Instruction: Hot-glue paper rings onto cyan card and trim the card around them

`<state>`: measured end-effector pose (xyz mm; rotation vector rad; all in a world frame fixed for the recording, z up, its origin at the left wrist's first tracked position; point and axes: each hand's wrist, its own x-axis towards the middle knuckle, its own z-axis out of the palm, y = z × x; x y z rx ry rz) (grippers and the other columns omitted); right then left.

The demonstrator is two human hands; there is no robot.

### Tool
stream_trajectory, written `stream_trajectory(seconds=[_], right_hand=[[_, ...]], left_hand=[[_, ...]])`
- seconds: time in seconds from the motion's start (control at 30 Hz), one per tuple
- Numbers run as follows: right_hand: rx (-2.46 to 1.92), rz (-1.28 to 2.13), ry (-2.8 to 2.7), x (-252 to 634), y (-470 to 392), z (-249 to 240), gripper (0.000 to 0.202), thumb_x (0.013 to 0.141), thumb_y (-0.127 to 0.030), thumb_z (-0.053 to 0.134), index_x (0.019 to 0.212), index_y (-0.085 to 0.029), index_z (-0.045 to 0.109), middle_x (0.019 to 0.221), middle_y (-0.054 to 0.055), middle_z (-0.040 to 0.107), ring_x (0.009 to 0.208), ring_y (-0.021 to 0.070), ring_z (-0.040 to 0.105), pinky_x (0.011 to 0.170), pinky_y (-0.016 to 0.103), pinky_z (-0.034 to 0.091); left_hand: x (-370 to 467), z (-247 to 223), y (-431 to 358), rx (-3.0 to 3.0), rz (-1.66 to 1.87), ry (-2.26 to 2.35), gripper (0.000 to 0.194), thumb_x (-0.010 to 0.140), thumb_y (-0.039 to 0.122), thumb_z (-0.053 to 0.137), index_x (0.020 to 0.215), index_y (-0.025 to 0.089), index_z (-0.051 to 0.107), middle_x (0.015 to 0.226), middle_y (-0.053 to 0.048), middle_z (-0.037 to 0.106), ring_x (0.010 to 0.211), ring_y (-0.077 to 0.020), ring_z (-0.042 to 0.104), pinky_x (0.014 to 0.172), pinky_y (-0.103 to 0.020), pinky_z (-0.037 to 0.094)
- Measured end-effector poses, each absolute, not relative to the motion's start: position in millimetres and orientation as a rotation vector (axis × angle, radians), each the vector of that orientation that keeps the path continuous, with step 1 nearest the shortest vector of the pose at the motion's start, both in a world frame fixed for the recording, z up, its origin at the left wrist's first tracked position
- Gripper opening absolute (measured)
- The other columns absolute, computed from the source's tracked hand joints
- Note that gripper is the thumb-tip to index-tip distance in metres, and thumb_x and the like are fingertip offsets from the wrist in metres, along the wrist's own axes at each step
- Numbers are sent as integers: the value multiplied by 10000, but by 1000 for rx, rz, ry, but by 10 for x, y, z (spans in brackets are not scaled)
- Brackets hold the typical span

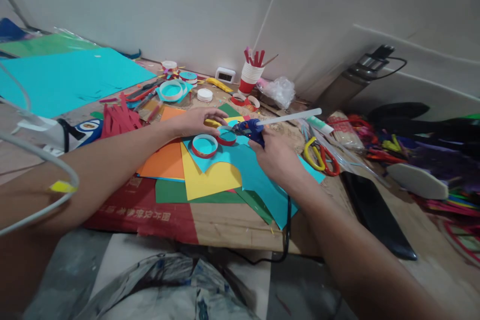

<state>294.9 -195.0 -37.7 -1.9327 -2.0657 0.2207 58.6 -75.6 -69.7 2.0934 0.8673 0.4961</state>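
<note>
On the table (pixel 423 235), a large blue sheet (pixel 75 80) lies toward the back left corner, with red strips (pixel 119 117) closer in. The left hand (pixel 197 121) curves its fingers beside the right one of two red-walled rings (pixel 204 153), set back from the table's front edge; whether it grips that ring I cannot tell. There the blue glue gun (pixel 253 131) points its nozzle, gripped by the right hand (pixel 276 154), with scissors (pixel 317 154) and a black phone (pixel 377 215) farther right.
</note>
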Motion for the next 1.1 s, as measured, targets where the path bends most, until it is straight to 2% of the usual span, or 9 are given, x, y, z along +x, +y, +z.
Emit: stream_trajectory(seconds=[0.17,0.4,0.6,0.83,0.97,1.1], right_hand=[[-1945,204,-2059,2959,-1968,-371,280,980,-275,535,1177,-130,671,1151,191,740,1083,357,692,884,446,519],[-1866,238,-2060,2932,-1925,-402,324,965,-270,535,1248,-164,651,1219,176,738,1140,361,678,915,448,515],[-1889,220,-2058,2968,-1910,-442,291,963,-287,532,1187,-162,668,1180,187,746,1102,370,691,894,458,519],[-1892,241,-2056,2983,-1936,-412,312,964,-291,525,1198,-141,666,1194,200,738,1107,362,681,898,448,514],[-1909,242,-2054,2976,-1940,-403,327,968,-291,522,1221,-132,656,1210,202,732,1134,369,672,918,450,508],[-1893,222,-2058,2981,-1932,-419,314,964,-281,530,1214,-138,655,1213,197,729,1144,361,670,930,447,509]], left_hand=[[585,-692,-761,2135,501,901,691,785,411,793,1402,179,585,1321,-114,731,1222,-273,674,1072,-410,492],[581,-698,-748,2149,474,864,667,806,422,772,1410,215,581,1341,-100,725,1210,-263,678,1060,-403,496],[579,-693,-756,2136,473,869,668,815,441,771,1418,223,583,1350,-99,717,1248,-270,656,1101,-417,467],[574,-657,-781,2200,483,834,644,854,427,734,1450,244,575,1516,-74,601,1391,-271,549,1182,-399,404],[595,-656,-789,2254,439,866,593,888,412,693,1451,269,576,1489,-50,627,1370,-261,564,1159,-388,422],[611,-667,-784,2280,418,898,593,898,414,683,1456,244,573,1470,-61,642,1339,-254,585,1129,-369,444]])
